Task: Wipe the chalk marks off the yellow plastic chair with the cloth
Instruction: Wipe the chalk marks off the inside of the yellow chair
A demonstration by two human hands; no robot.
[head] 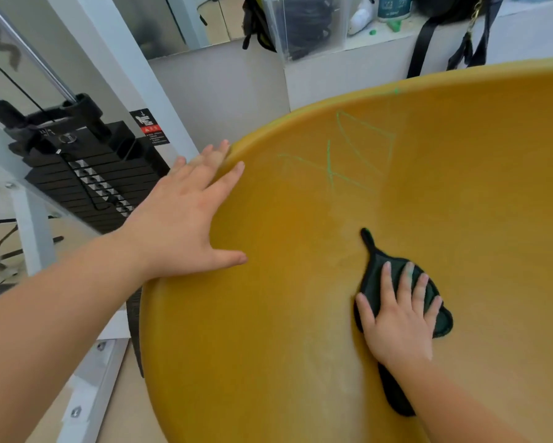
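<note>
Left hand (185, 219), fingers spread, braces the chair (268, 314) rim; right hand (400, 318) presses the cloth (376, 266) flat, with bare seat between it and the chalk marks (332, 161).

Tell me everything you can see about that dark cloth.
The cloth is dark green with black edging, soft-looking, roughly leaf-shaped with a thin tail pointing up the chair. It lies flat against the yellow plastic, below the green chalk marks. The right hand presses on it, fingers spread, covering its middle; another dark part shows below the wrist. The left hand does not touch it.
</note>
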